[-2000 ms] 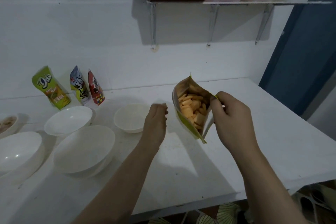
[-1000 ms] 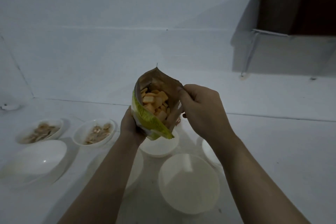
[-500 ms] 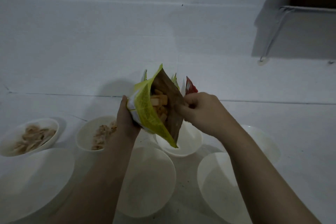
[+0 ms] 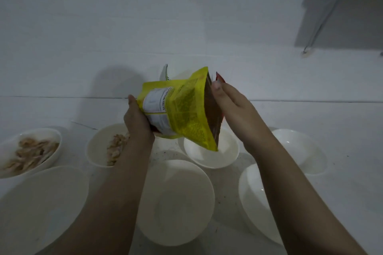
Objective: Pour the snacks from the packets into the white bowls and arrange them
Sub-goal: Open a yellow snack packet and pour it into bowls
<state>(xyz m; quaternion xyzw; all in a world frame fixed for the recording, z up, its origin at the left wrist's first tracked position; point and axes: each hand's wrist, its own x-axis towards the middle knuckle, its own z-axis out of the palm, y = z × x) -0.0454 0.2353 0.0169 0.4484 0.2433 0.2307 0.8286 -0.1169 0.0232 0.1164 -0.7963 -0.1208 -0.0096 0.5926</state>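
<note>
Packet: the yellow snack packet [image 4: 182, 107] is tipped mouth-down over the small empty white bowl [image 4: 211, 155], so the contents should fall in.
Left hand [image 4: 137, 120]: curled round the packet's base, lifting it.
Right hand [image 4: 230, 105]: fingers straight against the opening, steadying it.
Filled bowls [image 4: 103, 147]: left of the target bowl.

Dim, flat, bluish-grey light. Soft shadow of packet [image 4: 182, 109] on wall [image 4: 116, 80] behind, up-left. Shelf bracket [image 4: 323, 16] shadow dark, upper right. Faint glare in right bowl [image 4: 298, 151]. Wide-angle bowing at edges; slight softness throughout.
</note>
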